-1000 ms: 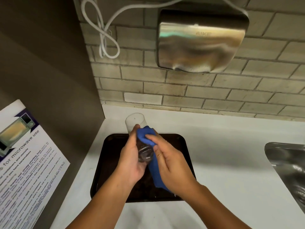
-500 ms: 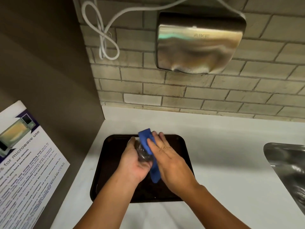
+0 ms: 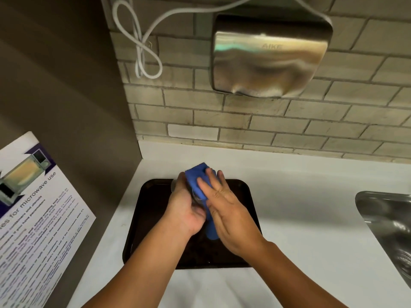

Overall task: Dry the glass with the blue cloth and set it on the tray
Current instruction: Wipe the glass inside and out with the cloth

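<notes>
Above the dark tray [image 3: 153,221], my left hand [image 3: 185,207] grips a clear glass [image 3: 196,200]. Most of the glass is hidden by my fingers and the cloth; only a sliver of it shows between my two hands. My right hand [image 3: 229,210] presses the blue cloth [image 3: 198,176] against the glass with its fingers nearly straight. The cloth covers the far end of the glass and hangs down under my right palm. The tray lies on the white counter [image 3: 300,207] with nothing else visible on it.
A steel sink [image 3: 391,227] is set into the counter at the right. A steel hand dryer [image 3: 269,56] and a looped white cable [image 3: 142,52] hang on the brick wall. A dark panel with a microwave notice [image 3: 31,214] closes off the left side.
The cloth has slid up over the far end of the glass, which stuck out bare a second ago. My right hand's fingers have straightened over the cloth, and both hands sit a little farther back.
</notes>
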`<state>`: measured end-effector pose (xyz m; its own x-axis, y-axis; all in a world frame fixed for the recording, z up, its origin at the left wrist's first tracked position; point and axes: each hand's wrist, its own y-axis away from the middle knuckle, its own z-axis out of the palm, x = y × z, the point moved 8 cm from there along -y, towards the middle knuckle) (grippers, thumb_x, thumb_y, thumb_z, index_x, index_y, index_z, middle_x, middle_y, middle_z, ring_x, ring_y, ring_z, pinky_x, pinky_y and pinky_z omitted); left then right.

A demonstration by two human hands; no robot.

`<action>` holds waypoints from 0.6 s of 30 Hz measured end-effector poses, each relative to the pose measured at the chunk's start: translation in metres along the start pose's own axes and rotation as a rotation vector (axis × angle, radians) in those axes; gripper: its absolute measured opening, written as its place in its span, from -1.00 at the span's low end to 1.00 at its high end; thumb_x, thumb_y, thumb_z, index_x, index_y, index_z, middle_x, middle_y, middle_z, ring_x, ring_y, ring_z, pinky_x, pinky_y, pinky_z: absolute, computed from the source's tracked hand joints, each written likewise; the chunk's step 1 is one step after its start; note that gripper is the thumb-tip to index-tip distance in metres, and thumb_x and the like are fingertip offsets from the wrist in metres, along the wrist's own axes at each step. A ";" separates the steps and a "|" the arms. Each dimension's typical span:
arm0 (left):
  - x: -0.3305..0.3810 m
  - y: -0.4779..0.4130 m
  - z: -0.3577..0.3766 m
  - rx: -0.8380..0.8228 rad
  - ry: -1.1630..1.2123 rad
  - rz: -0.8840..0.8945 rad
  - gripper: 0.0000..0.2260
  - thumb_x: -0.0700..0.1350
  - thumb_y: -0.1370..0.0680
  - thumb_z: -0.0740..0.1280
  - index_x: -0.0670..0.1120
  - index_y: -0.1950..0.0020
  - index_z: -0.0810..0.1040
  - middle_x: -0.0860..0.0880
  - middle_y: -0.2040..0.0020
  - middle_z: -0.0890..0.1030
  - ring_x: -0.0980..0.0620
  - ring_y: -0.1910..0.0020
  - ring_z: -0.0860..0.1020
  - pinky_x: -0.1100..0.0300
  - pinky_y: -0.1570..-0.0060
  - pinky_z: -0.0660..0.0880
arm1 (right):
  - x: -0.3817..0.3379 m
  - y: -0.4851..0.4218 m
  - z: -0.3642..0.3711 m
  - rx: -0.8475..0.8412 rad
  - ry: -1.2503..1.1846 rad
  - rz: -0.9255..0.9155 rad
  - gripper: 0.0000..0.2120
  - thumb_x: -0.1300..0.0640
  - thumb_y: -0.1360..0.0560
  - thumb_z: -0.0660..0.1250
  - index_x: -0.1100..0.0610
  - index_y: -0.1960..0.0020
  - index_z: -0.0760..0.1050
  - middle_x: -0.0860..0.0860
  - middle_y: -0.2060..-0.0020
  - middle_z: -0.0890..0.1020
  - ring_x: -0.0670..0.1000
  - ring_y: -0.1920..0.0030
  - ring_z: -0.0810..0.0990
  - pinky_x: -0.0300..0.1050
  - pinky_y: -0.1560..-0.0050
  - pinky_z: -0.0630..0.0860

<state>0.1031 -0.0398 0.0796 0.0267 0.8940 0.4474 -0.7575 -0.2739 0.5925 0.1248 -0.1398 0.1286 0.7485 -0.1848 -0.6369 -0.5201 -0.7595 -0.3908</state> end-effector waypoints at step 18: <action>0.008 0.001 -0.038 0.130 -0.315 0.289 -0.53 0.27 -0.67 0.38 -0.13 -0.15 0.79 -0.20 -0.01 0.86 -0.11 0.13 0.84 0.07 0.17 0.71 | 0.019 0.017 0.010 0.019 -0.559 0.493 -0.62 0.17 -0.80 0.18 0.01 -0.59 0.48 -0.13 -0.46 0.63 -0.28 -0.46 0.54 -0.24 -0.56 0.40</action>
<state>0.0772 -0.0196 0.0582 0.0387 0.6284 0.7769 -0.6750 -0.5568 0.4841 0.1263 -0.1499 0.1035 0.1083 -0.1524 -0.9824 -0.7522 -0.6587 0.0193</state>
